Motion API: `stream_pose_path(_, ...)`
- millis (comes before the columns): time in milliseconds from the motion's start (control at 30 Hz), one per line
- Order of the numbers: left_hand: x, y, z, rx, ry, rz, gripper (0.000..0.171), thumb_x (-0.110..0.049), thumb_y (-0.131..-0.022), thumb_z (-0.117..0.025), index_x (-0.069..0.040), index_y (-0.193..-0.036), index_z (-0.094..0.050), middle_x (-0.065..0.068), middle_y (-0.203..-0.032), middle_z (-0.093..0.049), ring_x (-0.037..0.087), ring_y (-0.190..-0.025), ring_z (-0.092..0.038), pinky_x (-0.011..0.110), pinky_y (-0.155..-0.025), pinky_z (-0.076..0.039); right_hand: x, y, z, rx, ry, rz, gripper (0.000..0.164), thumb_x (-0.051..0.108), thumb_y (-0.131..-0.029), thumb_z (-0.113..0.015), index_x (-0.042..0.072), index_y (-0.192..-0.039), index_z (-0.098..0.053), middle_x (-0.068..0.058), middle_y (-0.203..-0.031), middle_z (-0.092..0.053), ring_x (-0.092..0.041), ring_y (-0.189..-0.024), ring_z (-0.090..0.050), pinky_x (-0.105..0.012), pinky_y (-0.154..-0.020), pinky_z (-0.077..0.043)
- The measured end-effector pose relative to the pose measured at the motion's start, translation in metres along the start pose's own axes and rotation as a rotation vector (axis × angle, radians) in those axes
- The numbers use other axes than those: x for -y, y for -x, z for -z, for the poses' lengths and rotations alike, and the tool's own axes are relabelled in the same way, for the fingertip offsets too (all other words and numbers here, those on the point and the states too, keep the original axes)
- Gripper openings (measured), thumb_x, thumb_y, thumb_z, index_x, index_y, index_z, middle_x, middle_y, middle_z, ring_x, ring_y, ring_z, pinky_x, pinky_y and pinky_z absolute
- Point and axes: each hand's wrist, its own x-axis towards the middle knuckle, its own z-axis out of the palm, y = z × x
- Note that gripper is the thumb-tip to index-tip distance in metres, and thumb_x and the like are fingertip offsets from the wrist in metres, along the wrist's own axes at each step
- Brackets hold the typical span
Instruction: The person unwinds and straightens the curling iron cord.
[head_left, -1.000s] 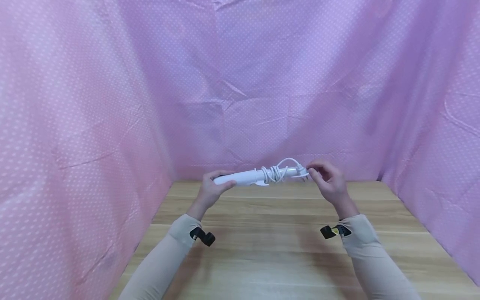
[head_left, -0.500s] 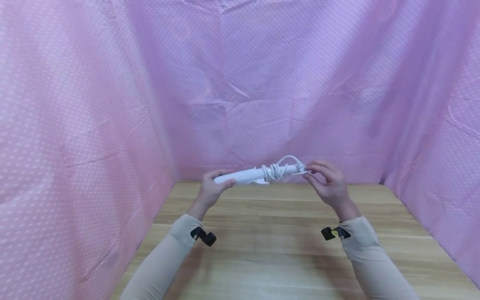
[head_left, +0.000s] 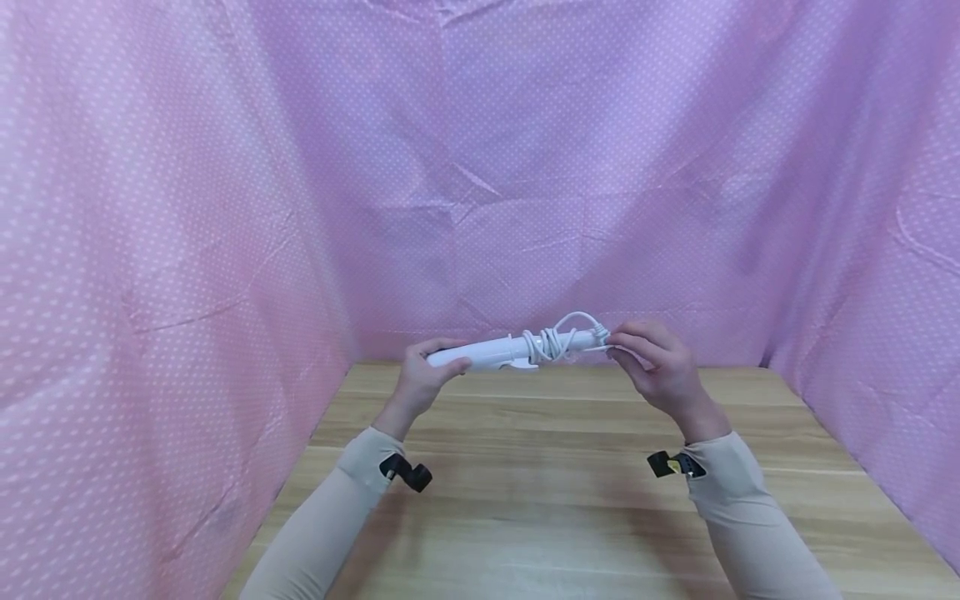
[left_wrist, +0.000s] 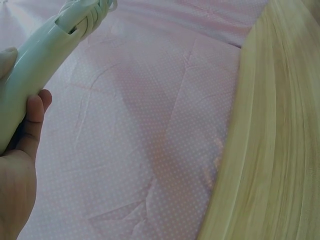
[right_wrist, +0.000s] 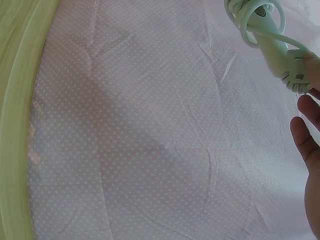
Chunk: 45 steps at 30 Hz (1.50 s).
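A white curling iron (head_left: 483,354) is held up above the table, nearly level and slanting slightly up to the right. Its thick end lies in my left hand (head_left: 422,379), thumb in front and fingers behind. White power cord (head_left: 552,344) is wound around its slimmer part, with one loop standing up. At the right end, my right hand (head_left: 663,371) pinches the plug (right_wrist: 298,65), which lies against the end of the handle. The fingers partly hide the plug in the head view. In the left wrist view the thick body (left_wrist: 42,60) sits between thumb and fingers.
Below is a light wood-grain table (head_left: 525,500). Pink dotted cloth (head_left: 510,167) hangs behind it and along both sides. Small black wrist cameras are strapped over both beige sleeves.
My right fingers have come inward onto the plug and closed on it. The left hand and the curling iron stay almost where they were.
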Motion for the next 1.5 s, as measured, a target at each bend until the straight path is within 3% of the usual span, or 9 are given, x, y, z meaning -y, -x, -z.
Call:
stream_pose_path(133, 0.001, 0.001, -0.001, -0.007, -0.009, 0.023, 0.04, -0.011, -0.079, -0.081, 0.008, -0.111, -0.066, 0.023, -0.114, -0.063, 0.033, -0.099, -0.058, 0.031, -0.077, -0.059, 0.003, -0.001, 0.001, 0.038, 0.075, 0.034, 0.025, 0.02, -0.095, -0.064, -0.003, -0.092, -0.073, -0.015, -0.091, -0.068, -0.028, -0.083, -0.06, -0.021, -0.081, -0.048)
stream_pose_path(300, 0.004, 0.002, -0.003, -0.008, -0.023, 0.039, 0.041, -0.011, -0.079, -0.08, 0.008, -0.112, -0.066, 0.022, -0.112, -0.064, 0.028, -0.095, -0.06, 0.031, -0.077, -0.059, 0.005, 0.0, 0.002, 0.075, 0.152, 0.07, 0.026, 0.019, -0.096, -0.062, -0.005, -0.092, -0.072, -0.014, -0.09, -0.066, -0.026, -0.079, -0.058, -0.027, -0.069, -0.047)
stream_pose_path(500, 0.005, 0.003, -0.004, 0.009, -0.025, 0.025, 0.038, -0.012, -0.08, -0.079, 0.007, -0.11, -0.067, 0.021, -0.11, -0.065, 0.028, -0.092, -0.061, 0.029, -0.075, -0.059, 0.008, 0.001, 0.001, 0.132, 0.216, 0.048, 0.023, 0.014, -0.098, -0.056, -0.006, -0.094, -0.065, -0.014, -0.091, -0.062, -0.027, -0.08, -0.055, -0.03, -0.069, -0.045)
stream_pose_path(733, 0.004, 0.005, -0.008, 0.026, -0.025, 0.057, 0.036, -0.012, -0.08, -0.079, 0.005, -0.11, -0.068, 0.019, -0.106, -0.065, 0.024, -0.085, -0.062, 0.029, -0.072, -0.058, 0.008, 0.007, -0.002, 0.169, 0.246, 0.018, 0.024, 0.015, -0.101, -0.048, -0.004, -0.096, -0.062, -0.012, -0.093, -0.059, -0.026, -0.081, -0.05, -0.029, -0.069, -0.041)
stream_pose_path(933, 0.003, 0.006, -0.011, 0.068, -0.048, 0.05, 0.035, -0.008, -0.083, -0.076, 0.007, -0.112, -0.066, 0.027, -0.109, -0.065, 0.019, -0.076, -0.065, 0.03, -0.07, -0.058, 0.008, 0.011, -0.005, 0.078, 0.23, 0.018, 0.022, 0.011, -0.101, -0.049, -0.005, -0.096, -0.063, -0.014, -0.094, -0.063, -0.028, -0.079, -0.052, -0.029, -0.07, -0.043)
stream_pose_path(1167, -0.001, 0.006, -0.015, 0.096, -0.049, 0.086, 0.034, -0.015, -0.085, -0.075, 0.002, -0.112, -0.068, 0.029, -0.111, -0.065, 0.025, -0.074, -0.067, 0.035, -0.073, -0.058, 0.008, 0.015, -0.017, -0.186, 0.298, 0.025, 0.012, 0.001, -0.092, -0.053, -0.003, -0.087, -0.063, -0.014, -0.082, -0.061, -0.028, -0.068, -0.05, -0.033, -0.063, -0.039)
stream_pose_path(1267, -0.002, 0.008, -0.018, 0.096, -0.075, 0.081, 0.032, -0.017, -0.086, -0.075, 0.001, -0.112, -0.068, 0.026, -0.109, -0.067, 0.028, -0.075, -0.068, 0.035, -0.072, -0.059, 0.01, 0.015, -0.02, -0.256, 0.328, -0.001, 0.007, -0.006, -0.085, -0.056, -0.003, -0.085, -0.062, -0.013, -0.08, -0.058, -0.028, -0.066, -0.048, -0.033, -0.06, -0.037)
stream_pose_path(1433, -0.001, 0.009, -0.016, 0.074, -0.071, 0.048, 0.032, -0.017, -0.086, -0.075, 0.002, -0.111, -0.069, 0.026, -0.108, -0.066, 0.024, -0.073, -0.067, 0.03, -0.069, -0.058, 0.006, 0.018, -0.022, -0.251, 0.27, -0.023, 0.003, -0.002, -0.086, -0.063, -0.004, -0.085, -0.064, -0.013, -0.083, -0.061, -0.03, -0.068, -0.051, -0.033, -0.062, -0.04)
stream_pose_path(1500, 0.001, 0.009, -0.013, 0.056, -0.052, 0.042, 0.033, -0.015, -0.085, -0.075, 0.004, -0.11, -0.068, 0.028, -0.107, -0.065, 0.023, -0.071, -0.066, 0.03, -0.067, -0.058, 0.002, 0.019, -0.02, -0.224, 0.209, -0.02, 0.011, 0.006, -0.09, -0.065, -0.004, -0.084, -0.066, -0.015, -0.083, -0.063, -0.03, -0.07, -0.054, -0.031, -0.066, -0.044)
